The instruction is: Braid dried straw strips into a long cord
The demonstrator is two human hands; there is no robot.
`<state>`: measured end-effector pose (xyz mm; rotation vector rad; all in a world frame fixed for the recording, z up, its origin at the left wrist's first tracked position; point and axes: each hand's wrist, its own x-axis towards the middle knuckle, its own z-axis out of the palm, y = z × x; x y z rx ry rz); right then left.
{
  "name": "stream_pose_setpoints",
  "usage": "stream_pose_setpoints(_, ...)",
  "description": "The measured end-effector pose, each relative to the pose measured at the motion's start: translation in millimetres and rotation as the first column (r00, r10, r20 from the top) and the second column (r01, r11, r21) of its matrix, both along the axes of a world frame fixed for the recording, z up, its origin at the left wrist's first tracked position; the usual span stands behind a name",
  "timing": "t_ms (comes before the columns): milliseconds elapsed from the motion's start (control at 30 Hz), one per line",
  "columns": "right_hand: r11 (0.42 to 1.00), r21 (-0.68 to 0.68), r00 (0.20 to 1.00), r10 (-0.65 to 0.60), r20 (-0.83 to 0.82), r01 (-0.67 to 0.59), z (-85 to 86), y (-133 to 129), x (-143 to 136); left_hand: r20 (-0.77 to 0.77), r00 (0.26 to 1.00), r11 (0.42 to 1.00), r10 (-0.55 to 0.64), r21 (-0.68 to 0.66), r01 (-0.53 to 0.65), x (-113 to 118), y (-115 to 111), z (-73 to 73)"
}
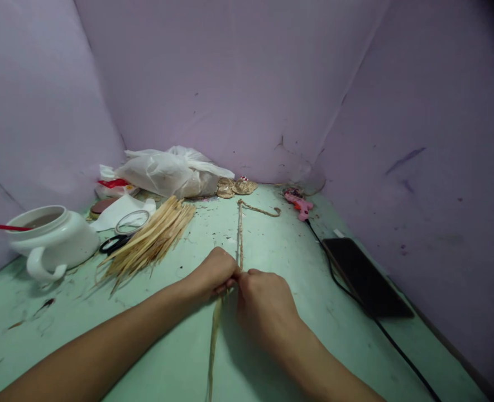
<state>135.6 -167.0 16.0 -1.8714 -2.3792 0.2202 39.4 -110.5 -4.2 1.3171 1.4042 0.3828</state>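
A thin twisted cord of dried plant fibre [240, 237] runs from my hands away across the green table, then bends right and ends in a small hook. My left hand [218, 272] is closed, its fingertips pinching the near end of the cord. Right against it, my right hand [265, 298] is also closed on the cord, with its fingertips mostly hidden. A loose flat strip of fibre [214, 340] hangs down from under my left hand toward the near edge of the view.
Left: a bundle of dried strips [154, 240], scissors [115, 244], a tape roll [132, 222] and a white pot [71, 240] with a red stick [4, 226]. Behind: a plastic bag [171, 173] and woven pieces [236, 187]. Right: a pink glue gun [300, 205], a black cable [334, 279], a phone [366, 276].
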Motion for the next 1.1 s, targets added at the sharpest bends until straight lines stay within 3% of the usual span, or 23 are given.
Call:
stream_pose_setpoints(133, 0.991, -0.036, 0.991, 0.126, -0.047, -0.127, 0.5, -3, 0, 0.095, 0.994, 0.998, -0.058, 0.044, 0.054, -4, 1, 2.0)
stream_pose_setpoints(200, 0.989, -0.058, 0.976, 0.125, -0.181, -0.137, 1.1, 6, 9, 0.123, 0.987, 0.994, -0.105, 0.054, 0.099, -8, 4, 4.3)
stream_pose_setpoints(267, 0.991, -0.102, 0.908, 0.032, -0.418, -0.082, 1.4, 19, 23, 0.136, 0.978, 0.987, -0.16, 0.034, 0.157, -12, 8, 7.7)
stream_pose_setpoints(367, 0.968, -0.174, 0.651, -0.251, -0.716, 0.182, -1.2, 39, 39, 0.171, 0.962, 0.976, -0.214, 0.005, 0.216, -16, 11, 13.3)
stream_pose_setpoints(400, 0.945, -0.269, 0.571, -0.327, -0.753, 0.185, -2.8, 43, 40, 0.181, 0.959, 0.975, -0.217, 0.001, 0.22, -17, 11, 14.8)
stream_pose_setpoints(467, 0.872, -0.488, 0.463, -0.448, -0.765, 0.039, -6.3, 45, 36, 0.188, 0.959, 0.976, -0.214, -0.002, 0.218, -16, 11, 16.5)
stream_pose_setpoints(533, 0.783, -0.61, 0.431, -0.512, -0.743, -0.12, -9.7, 42, 28, 0.178, 0.96, 0.976, -0.216, 0.005, 0.219, -15, 10, 16.2)
stream_pose_setpoints(567, 0.766, -0.626, 0.439, -0.516, -0.735, -0.148, -11.3, 41, 25, 0.171, 0.959, 0.974, -0.224, 0.013, 0.225, -15, 9, 15.3)
stream_pose_setpoints(633, 0.79, -0.606, 0.484, -0.496, -0.721, -0.095, -15.0, 39, 21, 0.153, 0.957, 0.969, -0.245, 0.034, 0.243, -15, 9, 12.7)
stream_pose_setpoints(700, 0.829, -0.558, 0.541, -0.462, -0.703, -0.016, -19.3, 41, 21, 0.083, 0.962, 0.965, -0.26, 0.054, 0.256, -15, 10, 10.6)
stream_pose_setpoints(800, 0.856, -0.516, 0.563, -0.44, -0.7, 0.028, -26.4, 44, 24, -0.2, 0.941, 0.947, -0.273, 0.114, 0.299, -17, 8, 14.2)
stream_pose_setpoints(933, 0.857, -0.515, 0.521, -0.451, -0.725, 0.025, -31.5, 45, 21, -0.596, 0.789, 0.88, -0.151, 0.282, 0.382, -16, -6, 31.1)
stream_pose_setpoints(1000, 0.845, -0.535, 0.483, -0.476, -0.735, 0.018, -30.9, 44, 18, -0.681, 0.725, 0.84, -0.102, 0.332, 0.43, -11, -18, 36.6)
stream_pose_setpoints(1100, 0.805, -0.592, 0.381, -0.558, -0.737, 0.035, -27.8, 40, 14, -0.74, 0.666, 0.796, -0.089, 0.349, 0.494, 0, -38, 33.7)
